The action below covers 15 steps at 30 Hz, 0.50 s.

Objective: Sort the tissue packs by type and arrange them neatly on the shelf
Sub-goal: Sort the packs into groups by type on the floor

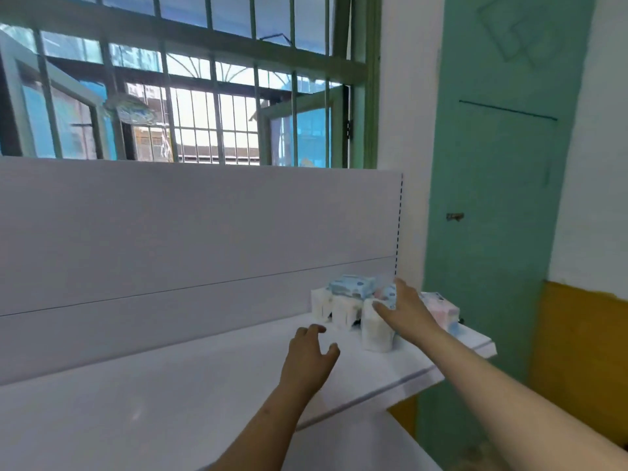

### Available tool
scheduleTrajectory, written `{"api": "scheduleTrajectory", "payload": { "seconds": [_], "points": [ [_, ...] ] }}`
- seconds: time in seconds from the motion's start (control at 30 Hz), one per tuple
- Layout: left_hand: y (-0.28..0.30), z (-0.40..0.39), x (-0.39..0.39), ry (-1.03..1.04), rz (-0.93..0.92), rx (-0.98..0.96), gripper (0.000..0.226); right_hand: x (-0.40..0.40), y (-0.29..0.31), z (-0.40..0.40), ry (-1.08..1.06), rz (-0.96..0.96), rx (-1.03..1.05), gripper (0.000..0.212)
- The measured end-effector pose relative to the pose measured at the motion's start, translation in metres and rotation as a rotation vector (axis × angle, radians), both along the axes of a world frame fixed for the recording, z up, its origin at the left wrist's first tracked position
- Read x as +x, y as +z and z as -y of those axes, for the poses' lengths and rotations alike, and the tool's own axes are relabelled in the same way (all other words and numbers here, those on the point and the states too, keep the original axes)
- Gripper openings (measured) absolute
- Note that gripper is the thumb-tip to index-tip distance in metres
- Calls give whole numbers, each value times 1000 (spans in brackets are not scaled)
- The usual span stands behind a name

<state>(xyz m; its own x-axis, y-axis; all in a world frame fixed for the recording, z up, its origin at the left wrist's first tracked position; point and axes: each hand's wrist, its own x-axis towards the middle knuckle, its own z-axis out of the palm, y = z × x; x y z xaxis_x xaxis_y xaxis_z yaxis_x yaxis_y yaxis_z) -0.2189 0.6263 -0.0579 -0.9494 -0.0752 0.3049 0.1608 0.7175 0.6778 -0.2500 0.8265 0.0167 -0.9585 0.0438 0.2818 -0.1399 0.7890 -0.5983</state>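
Your right hand [404, 309] reaches over the cluster of tissue packs at the far right end of the white shelf [204, 385], fingers curled on a blue-patterned pack [389, 295] above the white packs [375, 329]. Your left hand [311, 355] hovers nearby with fingers spread, holding nothing.

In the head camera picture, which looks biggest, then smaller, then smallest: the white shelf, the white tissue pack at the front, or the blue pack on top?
1. White shelf, by far.
2. Front white tissue pack.
3. Blue pack on top.
The two packs look close in size, and the white one is nearer the camera, so their order is unsure.
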Motion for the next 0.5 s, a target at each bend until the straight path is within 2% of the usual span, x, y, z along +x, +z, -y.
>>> {"api": "scheduleTrajectory", "payload": {
  "seconds": [0.07, 0.2, 0.37, 0.5],
  "points": [
    [-4, -1, -32, 0, 9, 1, 48, -26, -19, 5, 13, -29, 12, 78],
    [-9, -8, -93, -45, -5, -19, 48, -72, -66, 13, -58, -66, 185, 92],
    [-15, -29, -168, -116, -87, -62, 55, -114, -108, 16, -124, -100, 39, 82],
    [-29, -41, -199, -99, -134, -98, 56, -122, -129, 18, -133, -315, -73, 80]
  ]
}}
